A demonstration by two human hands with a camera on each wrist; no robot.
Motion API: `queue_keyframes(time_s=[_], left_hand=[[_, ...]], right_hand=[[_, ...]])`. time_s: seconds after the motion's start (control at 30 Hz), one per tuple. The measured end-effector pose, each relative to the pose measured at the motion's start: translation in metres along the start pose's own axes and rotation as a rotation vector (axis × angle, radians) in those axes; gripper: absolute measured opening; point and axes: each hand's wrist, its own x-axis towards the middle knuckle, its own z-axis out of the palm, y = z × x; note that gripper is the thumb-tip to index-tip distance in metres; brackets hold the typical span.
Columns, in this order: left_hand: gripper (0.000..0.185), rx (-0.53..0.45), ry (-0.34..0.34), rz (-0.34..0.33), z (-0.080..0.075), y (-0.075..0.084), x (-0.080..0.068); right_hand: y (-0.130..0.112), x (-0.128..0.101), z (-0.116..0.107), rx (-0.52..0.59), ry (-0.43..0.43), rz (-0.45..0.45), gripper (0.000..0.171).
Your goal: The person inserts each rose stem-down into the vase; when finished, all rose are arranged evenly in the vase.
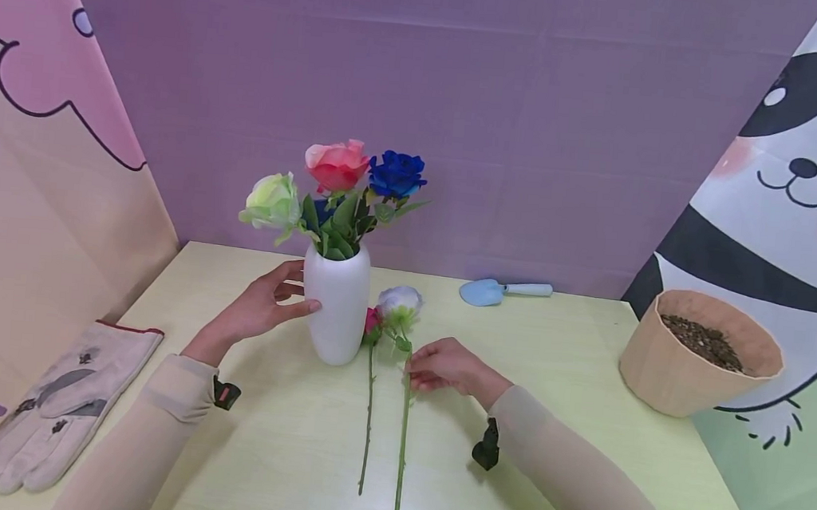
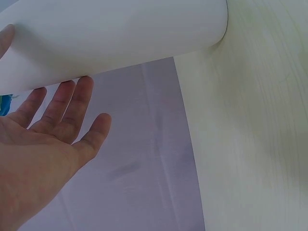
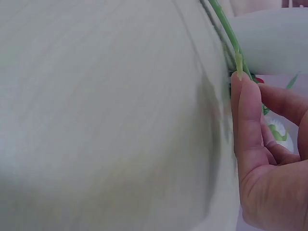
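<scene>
A white vase stands upright, holding several artificial roses: a pink rose, a blue rose and a pale green rose. My left hand holds the vase at its left side, thumb on the front; in the left wrist view its fingertips meet the white wall. Right of the vase, my right hand pinches the green stem of a pale lilac-white flower between thumb and fingers. Beside it lies a red flower with a thin, darker stem.
A blue hand trowel lies at the table's back edge. Toward the right stands a tan pot with dark soil in it. White work gloves lie at the left edge. A purple backdrop rises behind the table.
</scene>
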Motion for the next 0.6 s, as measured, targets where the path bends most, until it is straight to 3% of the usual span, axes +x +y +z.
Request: queue_keyframes(time_s=[0.6], left_hand=[[0.085,0.008,0.002,-0.005,0.0,0.001,-0.001]], right_hand=[[-0.029,-0.019,-0.021,0.086,0.07,-0.066,0.036]])
